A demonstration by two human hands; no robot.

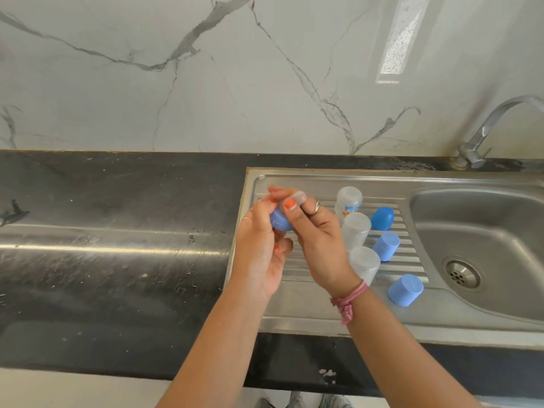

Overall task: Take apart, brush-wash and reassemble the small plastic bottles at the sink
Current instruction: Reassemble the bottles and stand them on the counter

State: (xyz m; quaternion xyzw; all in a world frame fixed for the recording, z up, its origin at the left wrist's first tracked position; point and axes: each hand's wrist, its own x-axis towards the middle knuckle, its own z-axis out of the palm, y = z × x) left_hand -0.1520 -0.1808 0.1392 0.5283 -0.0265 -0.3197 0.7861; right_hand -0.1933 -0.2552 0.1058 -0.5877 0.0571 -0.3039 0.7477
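Over the left end of the steel drainboard, both hands meet around a small light-blue bottle part. My left hand grips it from the left and below. My right hand pinches it from the right, with a clear teat-like piece showing above its fingers. On the drainboard stand a labelled clear bottle and two more clear bottles, all upside down. Beside them sit a dark-blue dome cap and two light-blue caps.
The sink basin with its drain lies to the right, under a chrome tap. A wet black counter stretches left. A marble wall rises behind. No brush is visible.
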